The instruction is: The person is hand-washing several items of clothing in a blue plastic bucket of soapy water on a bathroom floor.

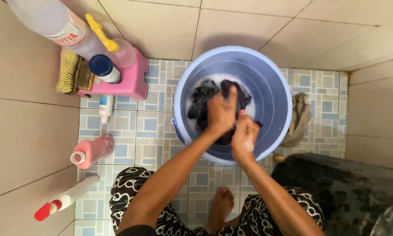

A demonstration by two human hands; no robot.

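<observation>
A light blue plastic bucket [275, 91] stands on the tiled floor and holds soapy water and dark wet cloth [205, 94]. Both my hands are inside it. My left hand [220, 114] presses on the dark cloth with fingers stretched forward. Beside it, my right hand [244, 135] is closed around a bunch of the same cloth, with suds on the knuckles. My forearms reach in from the bottom of the view.
A pink stool [133, 78] at left carries a scrub brush [69, 72] and several bottles. A pink bottle [93, 150] and a red-capped spray bottle [67, 199] stand by the left wall. A beige rag [299, 118] lies right of the bucket; a dark tub [345, 188] sits lower right.
</observation>
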